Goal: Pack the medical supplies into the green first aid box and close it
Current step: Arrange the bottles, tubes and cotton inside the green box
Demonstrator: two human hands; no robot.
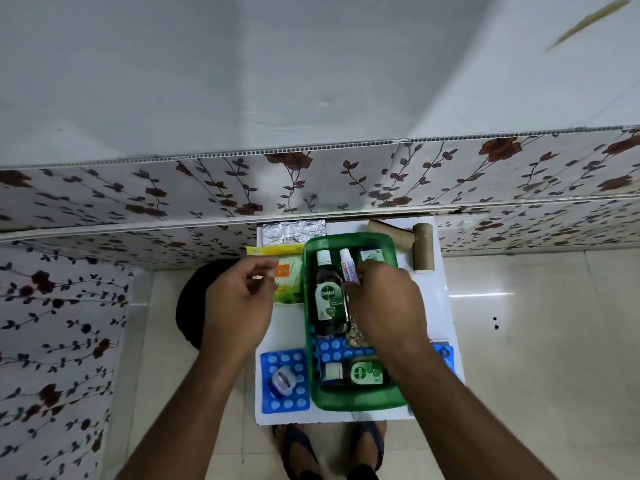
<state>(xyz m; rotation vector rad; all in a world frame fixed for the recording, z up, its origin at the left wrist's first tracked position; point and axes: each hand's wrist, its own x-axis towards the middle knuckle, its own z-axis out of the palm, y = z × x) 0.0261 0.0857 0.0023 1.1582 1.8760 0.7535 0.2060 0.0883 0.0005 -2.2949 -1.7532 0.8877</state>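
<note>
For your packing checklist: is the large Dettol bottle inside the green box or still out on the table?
Inside. The large Dettol bottle lies flat within the walls of the green box, beside a white tube.

The open green first aid box [349, 242] is crowded: the large Dettol bottle [327, 296] lies along its left side, a white tube [347, 268] just beside it, and the right hand [384, 306] covers the middle-right. A blue blister pack [332, 349] and small Dettol bottle [360, 374] fill the near end. Free room is scarce — only the bare white tabletop [287, 327] between the left hand [239, 299] and the box, and the strip right of the box up to the upright cardboard roll [423, 247].
</note>
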